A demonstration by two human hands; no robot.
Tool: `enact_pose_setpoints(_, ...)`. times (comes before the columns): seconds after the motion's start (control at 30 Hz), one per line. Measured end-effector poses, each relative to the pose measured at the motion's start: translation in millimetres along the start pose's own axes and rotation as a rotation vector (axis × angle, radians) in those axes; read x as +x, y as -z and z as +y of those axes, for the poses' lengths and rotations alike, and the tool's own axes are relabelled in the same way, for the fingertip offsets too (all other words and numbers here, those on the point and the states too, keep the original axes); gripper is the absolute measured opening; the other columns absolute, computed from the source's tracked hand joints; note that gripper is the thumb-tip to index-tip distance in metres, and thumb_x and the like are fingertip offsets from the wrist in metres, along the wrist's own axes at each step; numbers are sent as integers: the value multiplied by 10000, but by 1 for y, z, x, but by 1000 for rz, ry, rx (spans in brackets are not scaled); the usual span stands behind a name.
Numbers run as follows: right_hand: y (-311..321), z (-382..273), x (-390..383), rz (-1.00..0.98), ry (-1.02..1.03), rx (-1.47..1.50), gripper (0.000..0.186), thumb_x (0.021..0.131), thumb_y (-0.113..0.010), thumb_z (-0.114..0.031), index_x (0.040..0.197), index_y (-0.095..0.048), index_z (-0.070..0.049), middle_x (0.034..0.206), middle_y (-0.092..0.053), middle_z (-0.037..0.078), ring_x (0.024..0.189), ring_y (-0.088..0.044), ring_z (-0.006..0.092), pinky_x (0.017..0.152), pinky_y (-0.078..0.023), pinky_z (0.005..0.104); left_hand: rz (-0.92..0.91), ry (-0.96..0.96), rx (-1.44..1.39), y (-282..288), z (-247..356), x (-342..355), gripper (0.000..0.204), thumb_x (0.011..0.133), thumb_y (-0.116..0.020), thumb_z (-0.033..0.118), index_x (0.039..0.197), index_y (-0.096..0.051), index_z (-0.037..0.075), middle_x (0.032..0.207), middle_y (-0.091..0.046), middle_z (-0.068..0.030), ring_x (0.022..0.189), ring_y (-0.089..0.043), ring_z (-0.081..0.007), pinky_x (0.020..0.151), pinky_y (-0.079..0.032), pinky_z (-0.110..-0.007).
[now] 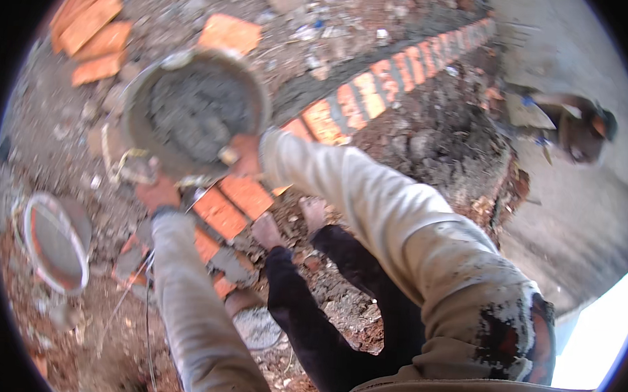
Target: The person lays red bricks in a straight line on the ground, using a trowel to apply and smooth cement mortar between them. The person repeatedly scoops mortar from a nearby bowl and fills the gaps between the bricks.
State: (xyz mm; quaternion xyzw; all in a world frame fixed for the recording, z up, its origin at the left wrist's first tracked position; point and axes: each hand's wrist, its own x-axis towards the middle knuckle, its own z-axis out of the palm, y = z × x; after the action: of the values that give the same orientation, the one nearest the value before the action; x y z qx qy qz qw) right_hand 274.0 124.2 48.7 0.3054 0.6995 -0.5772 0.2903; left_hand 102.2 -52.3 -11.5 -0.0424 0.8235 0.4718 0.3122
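A round basin (126, 118) of wet grey mortar (195, 110) is tilted in front of me, at the near end of a low brick course. My left hand (158, 193) is closed on its near-left rim, beside a pale looped rope (128, 161). On the near-right rim is my right hand (244, 156), its fingers closed over the edge; a small pale knob (227, 155) shows beside them, too blurred to name. Orange bricks (220, 213) lie just below the basin, near my bare feet (267, 230).
Mortar-jointed bricks (371, 95) run to the far right, beside a soil heap (442, 145). Loose bricks (90, 25) are piled at far left. A pale-rimmed tub (86, 277) is at left, a grey-filled container (258, 327) by my legs. Another person (583, 131) is at right.
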Motion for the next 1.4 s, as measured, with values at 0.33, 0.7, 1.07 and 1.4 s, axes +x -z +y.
enact_pose_setpoints(0.33,-7,-4,3,-60,129,39,192,682,-663,-145,787,-686,14,716,-673,142,648,-670,256,560,-513,366,160,-41,238,-10,11,-1,582,846,-677,392,1127,-567,-105,1021,-641,-238,870,-634,-287,763,-490,-375)
enact_pose_setpoints(0.7,-27,22,-7,-91,202,1034,151,721,-667,-33,856,-602,-18,632,-583,74,481,-570,185,389,-467,351,204,144,530,0,14,22,499,846,-669,289,1165,-574,-83,1047,-654,-215,901,-649,-267,777,-491,-364)
enact_pose_setpoints(1.07,-32,81,-205,7,191,841,296,723,-688,-59,1004,-602,-23,827,-613,14,742,-565,92,641,-469,274,115,113,365,8,-15,47,478,833,-652,303,1154,-558,-39,1095,-629,-193,922,-635,-272,729,-513,-382)
enact_pose_setpoints(1.4,-101,127,-338,72,-168,1439,330,744,-694,-47,1048,-566,-54,680,-545,6,440,-506,85,393,-429,226,185,430,-99,-6,40,11,563,830,-667,391,1279,-487,103,1211,-577,-185,1042,-588,-344,850,-474,-472)
